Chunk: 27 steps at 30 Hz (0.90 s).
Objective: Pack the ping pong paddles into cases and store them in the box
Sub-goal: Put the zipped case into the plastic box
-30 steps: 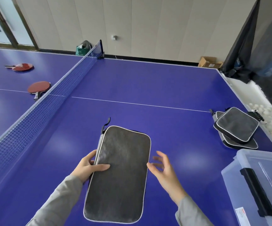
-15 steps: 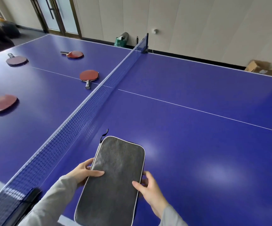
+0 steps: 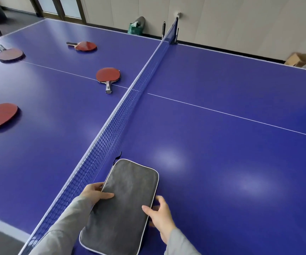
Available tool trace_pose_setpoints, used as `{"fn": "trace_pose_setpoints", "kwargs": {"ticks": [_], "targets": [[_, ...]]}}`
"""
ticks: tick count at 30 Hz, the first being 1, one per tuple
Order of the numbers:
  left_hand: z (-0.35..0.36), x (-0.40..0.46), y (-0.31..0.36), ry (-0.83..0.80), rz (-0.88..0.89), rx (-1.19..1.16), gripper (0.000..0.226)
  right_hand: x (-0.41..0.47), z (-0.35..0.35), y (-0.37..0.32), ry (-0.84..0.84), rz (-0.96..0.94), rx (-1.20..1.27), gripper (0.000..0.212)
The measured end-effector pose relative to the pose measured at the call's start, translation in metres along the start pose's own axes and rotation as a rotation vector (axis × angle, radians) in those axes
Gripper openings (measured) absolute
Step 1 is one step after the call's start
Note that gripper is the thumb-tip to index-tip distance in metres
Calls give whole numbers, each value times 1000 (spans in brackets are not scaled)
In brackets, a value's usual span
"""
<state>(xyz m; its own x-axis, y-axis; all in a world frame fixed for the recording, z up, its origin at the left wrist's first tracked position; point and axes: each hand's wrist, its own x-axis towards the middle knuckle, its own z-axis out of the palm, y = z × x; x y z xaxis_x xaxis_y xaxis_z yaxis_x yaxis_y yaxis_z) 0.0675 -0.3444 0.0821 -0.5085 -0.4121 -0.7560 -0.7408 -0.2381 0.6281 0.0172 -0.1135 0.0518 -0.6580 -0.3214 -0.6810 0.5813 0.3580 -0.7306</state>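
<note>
Right hand now pinches case edge | left hand — fingers clamped | net beside

Beige panelled wall; glass doors; cardboard box on floor.

Matt grey cloth case, glossy smooth blue table, red rubber-faced paddle, mesh net.

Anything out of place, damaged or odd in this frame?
Nothing stands out. Four paddles lie flat beyond the net, apart from each other. Both hands, left hand and right hand, grip the grey case, which looks intact on the table.
</note>
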Motion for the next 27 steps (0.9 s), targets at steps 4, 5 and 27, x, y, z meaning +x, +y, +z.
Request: {"fn": "trace_pose_setpoints", "kwargs": {"ticks": [4, 5, 27], "targets": [[-4, 8, -10, 57, 3, -21, 57, 4, 6, 2, 42, -33, -63, 32], [-4, 9, -10, 64, 3, -3, 57, 4, 7, 3, 51, -44, -87, 31], [163, -61, 33, 119, 877, 1504, 82, -70, -135, -27, 420, -384, -1074, 60]]}}
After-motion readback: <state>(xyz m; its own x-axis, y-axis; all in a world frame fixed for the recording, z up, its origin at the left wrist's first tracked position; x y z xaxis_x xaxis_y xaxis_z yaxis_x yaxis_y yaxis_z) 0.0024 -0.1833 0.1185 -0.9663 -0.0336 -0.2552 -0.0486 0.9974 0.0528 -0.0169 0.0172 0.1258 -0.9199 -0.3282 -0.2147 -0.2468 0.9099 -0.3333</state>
